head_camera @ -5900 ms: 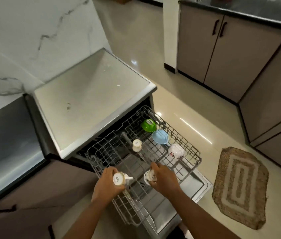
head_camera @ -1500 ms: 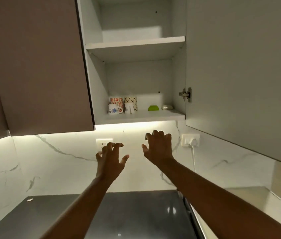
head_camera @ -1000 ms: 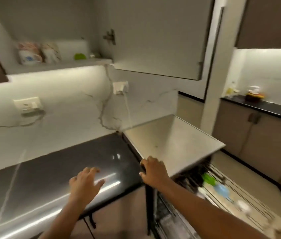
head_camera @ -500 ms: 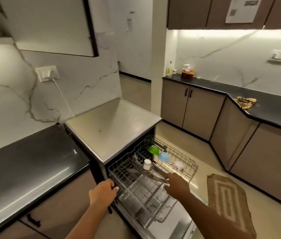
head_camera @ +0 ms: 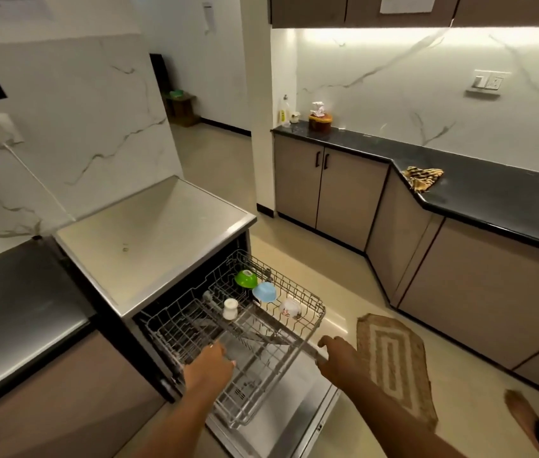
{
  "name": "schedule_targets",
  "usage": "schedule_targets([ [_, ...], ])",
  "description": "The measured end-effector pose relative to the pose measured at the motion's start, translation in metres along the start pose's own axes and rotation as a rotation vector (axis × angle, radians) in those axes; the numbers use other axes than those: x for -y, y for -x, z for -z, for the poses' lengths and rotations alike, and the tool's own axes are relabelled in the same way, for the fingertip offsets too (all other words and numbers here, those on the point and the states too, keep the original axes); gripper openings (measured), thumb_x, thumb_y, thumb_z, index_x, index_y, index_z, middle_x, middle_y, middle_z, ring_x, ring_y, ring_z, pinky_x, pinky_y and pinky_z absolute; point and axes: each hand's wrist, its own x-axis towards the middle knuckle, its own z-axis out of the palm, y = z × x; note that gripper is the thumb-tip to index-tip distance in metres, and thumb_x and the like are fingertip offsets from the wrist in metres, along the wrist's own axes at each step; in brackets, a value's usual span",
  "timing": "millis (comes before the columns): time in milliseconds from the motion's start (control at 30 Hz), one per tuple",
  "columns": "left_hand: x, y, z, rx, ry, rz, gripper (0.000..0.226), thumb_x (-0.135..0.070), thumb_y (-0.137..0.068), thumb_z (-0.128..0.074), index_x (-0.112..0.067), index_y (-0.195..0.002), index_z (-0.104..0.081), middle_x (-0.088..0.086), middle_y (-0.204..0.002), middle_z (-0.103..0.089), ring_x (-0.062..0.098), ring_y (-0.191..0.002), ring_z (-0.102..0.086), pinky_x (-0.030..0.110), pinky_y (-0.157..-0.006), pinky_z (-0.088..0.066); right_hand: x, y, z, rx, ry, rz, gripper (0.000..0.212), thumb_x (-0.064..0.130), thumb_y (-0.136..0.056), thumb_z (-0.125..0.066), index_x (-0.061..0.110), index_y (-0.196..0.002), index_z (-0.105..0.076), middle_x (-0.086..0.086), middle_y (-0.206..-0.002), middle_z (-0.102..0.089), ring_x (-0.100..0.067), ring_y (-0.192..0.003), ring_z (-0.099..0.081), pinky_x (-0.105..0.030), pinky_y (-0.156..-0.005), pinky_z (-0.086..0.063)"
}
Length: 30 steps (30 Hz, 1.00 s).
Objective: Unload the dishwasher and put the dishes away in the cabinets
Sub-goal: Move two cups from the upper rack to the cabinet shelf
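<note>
The dishwasher's wire rack (head_camera: 315,320) is pulled out over the open door (head_camera: 298,421). At its far end sit an upturned green bowl (head_camera: 245,278), an upturned blue bowl (head_camera: 265,291), a patterned white cup (head_camera: 289,308) on its side and a small white cup (head_camera: 230,308). My left hand (head_camera: 210,361) hovers over the rack's near left part, fingers relaxed, holding nothing. My right hand (head_camera: 337,357) is at the rack's near right corner with loosely curled fingers by the rim, also holding nothing.
The dishwasher's steel top (head_camera: 149,233) adjoins a dark counter (head_camera: 13,302) at the left. A woven mat (head_camera: 393,365) lies on the floor to the right, with a foot (head_camera: 526,421) beyond it. Lower cabinets and a black counter with a cloth (head_camera: 422,176) line the right wall.
Both hands put cups in the upper cabinet, then dropped away with nothing in them. The view swung down to the dishwasher, and both hands now reach over the rack's near end.
</note>
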Motion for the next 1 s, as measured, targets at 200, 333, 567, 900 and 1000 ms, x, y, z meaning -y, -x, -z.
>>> schedule_targets([
  [200,0.008,-0.045,0.011,0.012,0.051,-0.025,0.034,-0.046,-0.094,-0.055,-0.028,-0.123,-0.049,-0.002,-0.122,-0.056,0.016,-0.101,-0.059,0.034,-0.092,-0.048,0.009,-0.035,-0.007,0.013,-0.036,0.01,0.042,0.041,-0.092,-0.06,0.032,-0.132,-0.052,0.003,-0.123,-0.059,-0.015,-0.11,-0.058,-0.026,-0.088,-0.049],
  [333,0.01,-0.101,0.016,0.064,0.084,-0.083,0.049,-0.044,-0.095,-0.056,-0.022,-0.137,-0.044,0.003,-0.133,-0.05,0.018,-0.109,-0.057,0.036,-0.094,-0.05,0.012,-0.069,-0.015,0.062,-0.017,-0.011,0.044,0.044,-0.092,-0.059,0.033,-0.134,-0.051,0.003,-0.124,-0.059,-0.016,-0.113,-0.057,-0.027,-0.09,-0.048],
  [567,0.008,-0.187,0.005,0.126,0.065,-0.108,0.051,-0.042,-0.093,-0.059,-0.022,-0.138,-0.045,0.004,-0.135,-0.047,0.02,-0.112,-0.057,0.039,-0.095,-0.051,0.015,-0.135,-0.039,0.077,-0.083,-0.12,0.054,0.055,-0.089,-0.06,0.027,-0.134,-0.05,0.001,-0.127,-0.06,-0.018,-0.115,-0.057,-0.031,-0.092,-0.05],
  [900,0.002,-0.275,-0.019,0.167,-0.027,-0.049,0.057,-0.044,-0.095,-0.057,-0.022,-0.145,-0.037,0.006,-0.143,-0.039,0.024,-0.122,-0.053,0.043,-0.097,-0.05,0.02,-0.231,-0.087,0.133,-0.111,-0.12,0.064,0.055,-0.087,-0.062,0.032,-0.144,-0.041,0.004,-0.139,-0.055,-0.017,-0.129,-0.05,-0.031,-0.099,-0.046],
  [1000,0.0,-0.3,-0.036,0.185,-0.027,-0.023,0.061,-0.045,-0.095,-0.057,-0.022,-0.146,-0.034,0.007,-0.146,-0.036,0.025,-0.124,-0.051,0.043,-0.097,-0.05,0.015,-0.262,-0.106,0.163,-0.095,-0.145,0.063,0.054,-0.088,-0.06,0.029,-0.143,-0.042,0.002,-0.14,-0.053,-0.019,-0.129,-0.051,-0.032,-0.099,-0.047],
])
